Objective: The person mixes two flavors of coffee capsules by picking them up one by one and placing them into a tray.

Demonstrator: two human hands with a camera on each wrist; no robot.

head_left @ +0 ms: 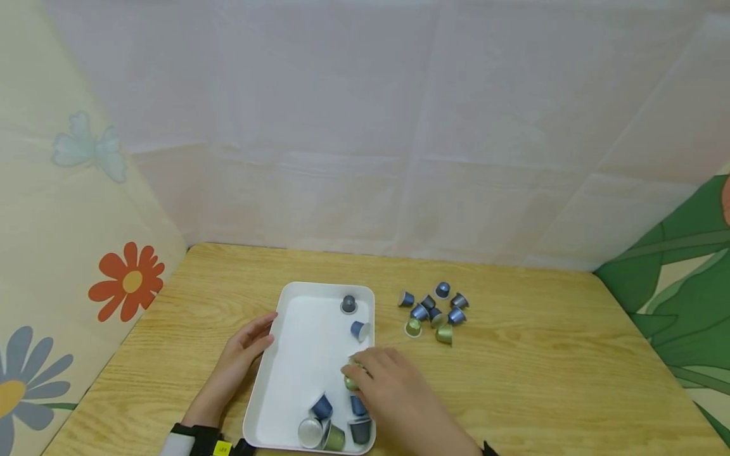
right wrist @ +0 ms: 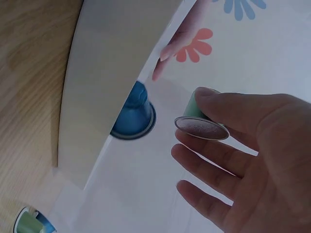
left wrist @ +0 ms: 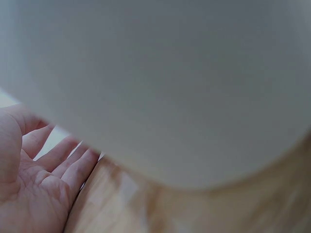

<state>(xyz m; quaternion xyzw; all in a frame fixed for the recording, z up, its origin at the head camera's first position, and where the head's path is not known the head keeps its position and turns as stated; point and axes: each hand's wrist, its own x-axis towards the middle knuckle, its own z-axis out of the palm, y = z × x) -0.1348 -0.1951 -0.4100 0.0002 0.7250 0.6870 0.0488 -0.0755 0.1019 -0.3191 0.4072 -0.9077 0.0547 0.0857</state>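
Observation:
My right hand (head_left: 396, 396) pinches a green coffee capsule (head_left: 350, 384) over the right side of the white tray (head_left: 288, 367). In the right wrist view, thumb and fingers hold the green capsule by its side, its foil lid facing the camera. Fairly straight fingers of my left hand (head_left: 242, 351) touch the tray's left edge; the left wrist view shows the palm beside the tray wall. Inside the tray, a dark capsule (head_left: 348, 304) and a blue capsule (head_left: 358, 330) lie toward the far right. Blue, green and dark capsules, one foil side up (head_left: 310, 433), cluster at the near end.
On the wooden table (head_left: 530, 367), right of the tray, lies a loose group of blue and dark capsules (head_left: 419, 311) with green capsules (head_left: 443, 335) at its near side. A white sheet (head_left: 365, 139) hangs behind the table, with patterned cloths at both sides.

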